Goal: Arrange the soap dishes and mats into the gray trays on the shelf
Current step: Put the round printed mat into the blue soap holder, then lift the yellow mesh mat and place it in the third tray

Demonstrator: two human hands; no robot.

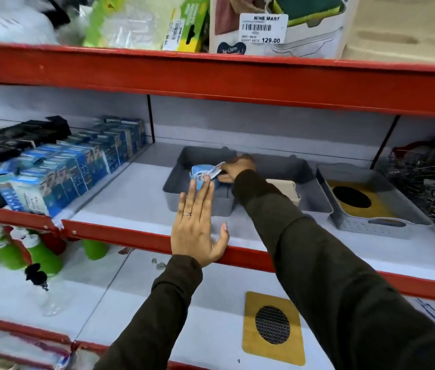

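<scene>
Three gray trays stand side by side on the middle shelf. Inside the left tray [176,182], my right hand [237,166] is shut on a blue soap dish [199,177] with a white perforated insert. My left hand [197,225] hovers open and flat, fingers up, in front of that tray above the shelf edge. The middle tray [315,198] holds a cream soap dish [285,189], partly hidden by my right sleeve. The right tray [376,225] holds a yellow mat with a black round mesh [355,201]. A second yellow mat [273,327] lies flat on the lower shelf.
Blue boxes [72,169] and black boxes fill the middle shelf's left part. Wire items [430,180] sit at the far right. Red shelf edges [211,76] run across above and below. Green and red bottles [43,255] stand on the lower shelf's left.
</scene>
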